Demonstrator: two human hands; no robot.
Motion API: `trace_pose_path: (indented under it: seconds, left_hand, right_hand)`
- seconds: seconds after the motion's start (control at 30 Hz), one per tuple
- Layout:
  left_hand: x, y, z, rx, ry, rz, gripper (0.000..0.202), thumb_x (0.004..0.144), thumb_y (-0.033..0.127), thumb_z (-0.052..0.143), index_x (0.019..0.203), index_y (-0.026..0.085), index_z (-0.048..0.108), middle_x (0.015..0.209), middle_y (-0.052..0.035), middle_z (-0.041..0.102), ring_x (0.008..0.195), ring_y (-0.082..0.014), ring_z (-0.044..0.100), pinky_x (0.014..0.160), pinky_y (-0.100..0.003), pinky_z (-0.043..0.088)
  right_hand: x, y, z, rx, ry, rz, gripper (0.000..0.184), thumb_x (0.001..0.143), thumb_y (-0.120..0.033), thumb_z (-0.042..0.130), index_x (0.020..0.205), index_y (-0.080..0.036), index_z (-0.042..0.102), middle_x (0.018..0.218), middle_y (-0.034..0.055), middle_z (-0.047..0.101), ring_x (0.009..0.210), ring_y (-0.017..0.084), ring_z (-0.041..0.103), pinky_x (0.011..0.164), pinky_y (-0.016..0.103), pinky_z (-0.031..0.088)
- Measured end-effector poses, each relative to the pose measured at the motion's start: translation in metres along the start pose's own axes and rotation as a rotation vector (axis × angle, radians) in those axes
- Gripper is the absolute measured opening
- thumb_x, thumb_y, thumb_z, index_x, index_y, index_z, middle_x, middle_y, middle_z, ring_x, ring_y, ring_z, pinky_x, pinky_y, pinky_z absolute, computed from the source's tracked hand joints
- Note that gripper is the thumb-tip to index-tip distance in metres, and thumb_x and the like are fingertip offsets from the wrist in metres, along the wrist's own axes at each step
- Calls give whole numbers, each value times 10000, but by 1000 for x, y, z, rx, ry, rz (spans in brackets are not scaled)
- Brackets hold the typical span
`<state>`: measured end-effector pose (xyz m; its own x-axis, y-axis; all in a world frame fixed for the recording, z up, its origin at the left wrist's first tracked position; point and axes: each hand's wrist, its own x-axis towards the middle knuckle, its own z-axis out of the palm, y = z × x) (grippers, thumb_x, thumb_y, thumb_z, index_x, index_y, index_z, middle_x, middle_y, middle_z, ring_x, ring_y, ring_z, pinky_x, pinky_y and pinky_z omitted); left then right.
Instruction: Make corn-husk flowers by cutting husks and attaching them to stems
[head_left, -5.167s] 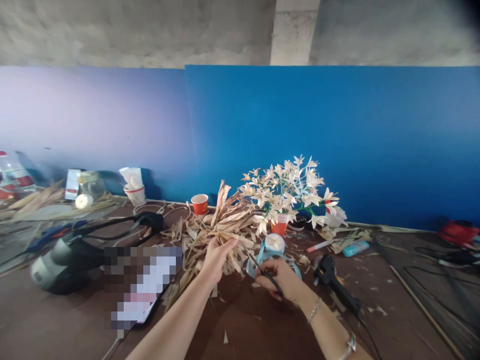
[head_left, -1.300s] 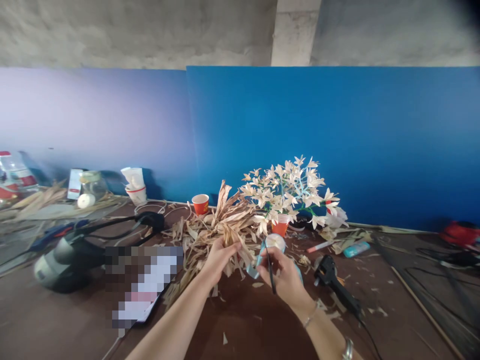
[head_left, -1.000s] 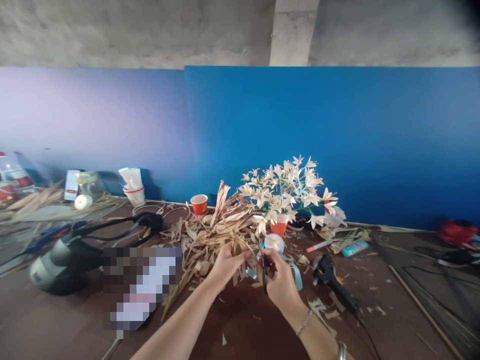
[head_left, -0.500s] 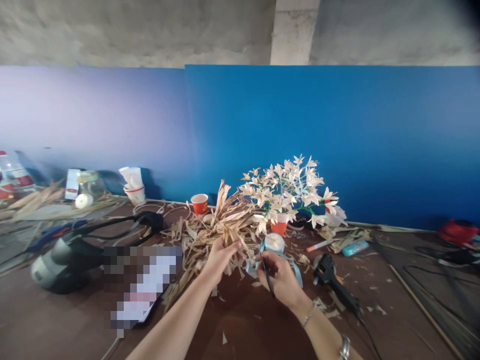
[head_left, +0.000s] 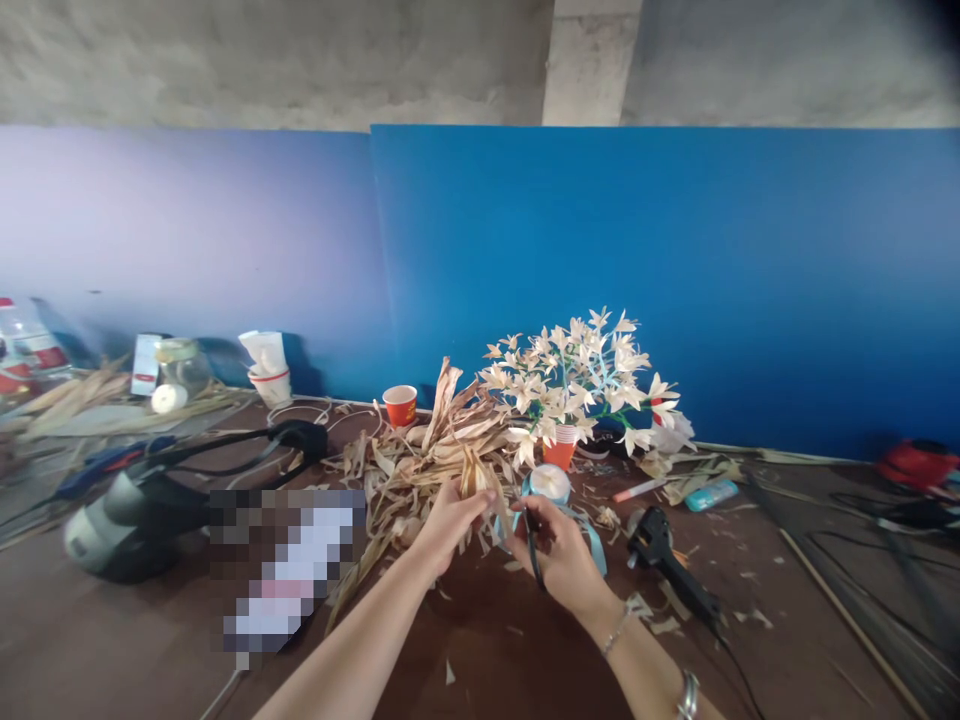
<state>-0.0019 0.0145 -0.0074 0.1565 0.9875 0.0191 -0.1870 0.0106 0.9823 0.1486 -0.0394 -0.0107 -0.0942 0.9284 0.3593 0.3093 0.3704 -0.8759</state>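
- Since half a second ago, the left hand (head_left: pixel 450 515) has lifted its thin tan strip of dried husk (head_left: pixel 474 472) a little. The right hand (head_left: pixel 561 555) has drawn in closer with the slim black scissors (head_left: pixel 534 548).
- Left hand: thumb and fingers are pinched tight on the lower end of the strip. The strip stands roughly upright, just in front of the loose tan heap of dried husks (head_left: pixel 409 460).
- Right hand: the fingers are curled round the scissors' handles, with the tips pointing up, just beside the strip. I cannot tell whether the blades are parted.
- Done, as far as it shows: a bunch of cream petal flowers (head_left: pixel 577 380) on pale blue stems stands in an orange paper cup (head_left: pixel 559 452). Trimmed slivers lie scattered on the brown table (head_left: pixel 487 660).
- Left, by my judgement: the heap is large and mostly uncut.
- Nearby: a light blue ribbon roll (head_left: pixel 550 483) sits just behind the right hand, a black glue gun (head_left: pixel 664 555) lies to its right, and a red paper cup (head_left: pixel 400 405) stands behind the heap.
- Writing: none can be read. The red label on the clear bottle (head_left: pixel 22 350) at far left is too blurred.
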Motion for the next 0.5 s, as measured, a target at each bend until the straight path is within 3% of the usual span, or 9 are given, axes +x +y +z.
trace_pose_path:
  seconds: [0.2, 0.4, 0.5]
  left_hand:
    - [-4, 0, 5, -38, -58, -43, 195, 591, 277, 698, 673, 140, 585, 518, 43, 523, 418, -58, 424, 414, -174, 302]
    - [-10, 13, 8, -99, -200, -26, 237, 579, 318, 733, 669, 128, 626, 529, 22, 563, 432, -61, 438, 440, -184, 315]
    - [-9, 13, 7, -109, -128, -13, 239, 574, 328, 735, 648, 126, 632, 530, 15, 578, 453, -71, 464, 456, -188, 330]
  right_hand:
    - [2, 7, 0, 60, 79, -14, 196, 739, -230, 551, 924, -176, 514, 733, 7, 540, 624, 117, 504, 595, 222, 418]
    - [5, 1, -10, 119, 84, 5, 215, 723, -262, 587, 909, -190, 506, 708, 4, 520, 592, 115, 499, 565, 223, 422]
    - [4, 0, -15, 105, 131, -4, 212, 737, -262, 566, 925, -191, 499, 745, 18, 529, 616, 117, 501, 574, 227, 420]
